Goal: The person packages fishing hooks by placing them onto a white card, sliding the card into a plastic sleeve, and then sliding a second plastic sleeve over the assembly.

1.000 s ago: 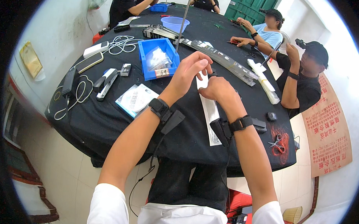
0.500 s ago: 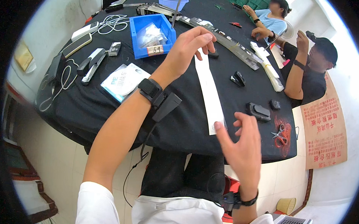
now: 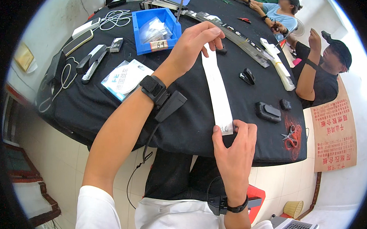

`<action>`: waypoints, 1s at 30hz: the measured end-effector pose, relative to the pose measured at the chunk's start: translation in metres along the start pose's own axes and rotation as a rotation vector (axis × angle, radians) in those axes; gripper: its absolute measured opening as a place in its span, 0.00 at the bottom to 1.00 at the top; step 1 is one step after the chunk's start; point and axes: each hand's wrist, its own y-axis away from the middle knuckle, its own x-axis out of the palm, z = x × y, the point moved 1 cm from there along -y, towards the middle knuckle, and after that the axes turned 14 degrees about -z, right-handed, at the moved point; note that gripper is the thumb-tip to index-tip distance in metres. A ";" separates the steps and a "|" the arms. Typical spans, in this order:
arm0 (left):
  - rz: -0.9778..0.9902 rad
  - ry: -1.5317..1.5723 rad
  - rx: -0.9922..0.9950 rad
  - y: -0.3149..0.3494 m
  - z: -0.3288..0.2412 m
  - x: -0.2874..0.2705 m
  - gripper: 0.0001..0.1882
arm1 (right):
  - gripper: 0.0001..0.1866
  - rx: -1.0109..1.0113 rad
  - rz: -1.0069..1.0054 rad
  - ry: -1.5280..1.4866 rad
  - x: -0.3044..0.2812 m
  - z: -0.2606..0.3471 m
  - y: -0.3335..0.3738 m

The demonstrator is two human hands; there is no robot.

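Note:
A long, narrow white strip (image 3: 218, 90) lies lengthwise in front of me on the black cloth; its near end looks glossy, as if cased in clear film. My left hand (image 3: 194, 45) is closed over the far end, its bent fingers covering the tip, so the exact grip is partly hidden. At the near end, my right hand (image 3: 235, 150) holds the strip between thumb and fingers, one at each long edge. Black devices are strapped to both my wrists. Left of the strip, a flat white-and-blue packet (image 3: 126, 81) lies beside my left forearm.
Beyond my left forearm stand a blue bin (image 3: 138, 43) of clear packets and a stapler (image 3: 93, 63). To the right are a black clip-like object (image 3: 247, 76), a black case (image 3: 268, 112) and scissors (image 3: 288, 136) by red thread. Bundled strips (image 3: 238, 43) lie farther back; two people sit there.
My right hand has moved in from the right, its spread fingers coming down around the strip's near end. The left hand stays at the far end. The whole view has shifted slightly.

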 end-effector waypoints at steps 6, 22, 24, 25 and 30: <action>-0.007 -0.005 0.003 -0.001 0.002 -0.001 0.24 | 0.24 -0.017 -0.015 0.033 0.001 0.002 0.002; -0.015 -0.018 -0.019 0.000 0.000 0.001 0.25 | 0.21 -0.049 -0.051 0.045 -0.002 0.001 0.005; -0.019 -0.020 -0.012 0.000 -0.001 0.000 0.25 | 0.22 -0.053 -0.057 0.052 -0.003 0.002 0.005; -0.018 -0.019 -0.014 0.000 -0.001 0.000 0.25 | 0.22 -0.054 -0.058 0.052 -0.003 0.002 0.005; -0.011 -0.022 -0.016 0.000 0.002 0.000 0.25 | 0.22 -0.071 -0.062 0.056 0.000 0.000 0.005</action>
